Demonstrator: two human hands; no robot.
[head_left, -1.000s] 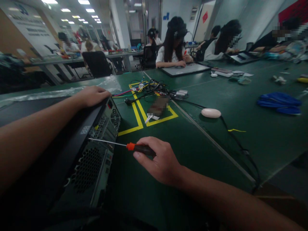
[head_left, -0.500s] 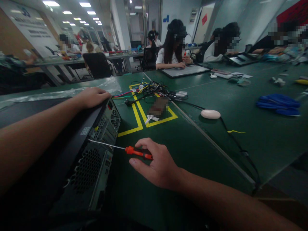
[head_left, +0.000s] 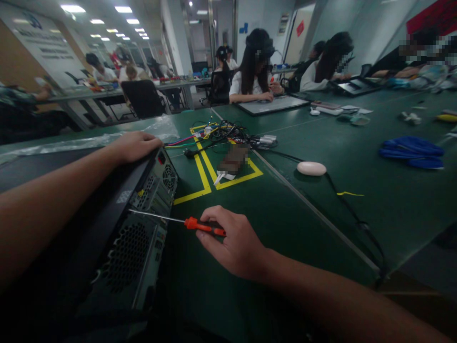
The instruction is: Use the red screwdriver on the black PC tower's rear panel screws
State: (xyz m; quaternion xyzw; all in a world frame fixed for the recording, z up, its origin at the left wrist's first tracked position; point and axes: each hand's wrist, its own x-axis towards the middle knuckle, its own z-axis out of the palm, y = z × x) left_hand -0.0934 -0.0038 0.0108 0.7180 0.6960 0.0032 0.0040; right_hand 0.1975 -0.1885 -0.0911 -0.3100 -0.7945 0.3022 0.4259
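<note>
A black desktop computer case [head_left: 123, 196] lies at the left, its metal back panel [head_left: 157, 209] with round and honeycomb vents turned to the right. My left hand [head_left: 134, 146] rests flat on the case's far top edge, fingers stretched out and nothing in them. In my right hand [head_left: 235, 240] is a screwdriver [head_left: 193, 223] with an orange and black handle, pinched between thumb and fingers. Its long shaft points left, and the tip meets the back panel near the upper edge, above the honeycomb vent. Whether a screw sits under the tip is too small to tell.
Beyond the case, tangled cables [head_left: 228, 133] and a phone [head_left: 233, 159] lie by yellow tape [head_left: 203, 171] on the green table. To the right are a pale oval object [head_left: 312, 168] on a black cord and a blue bundle [head_left: 410, 152]. People sit working farther back.
My right thumb has closed in against the screwdriver handle; before, it stood apart. The tip stays at the same spot on the panel, and my left hand keeps its place.
</note>
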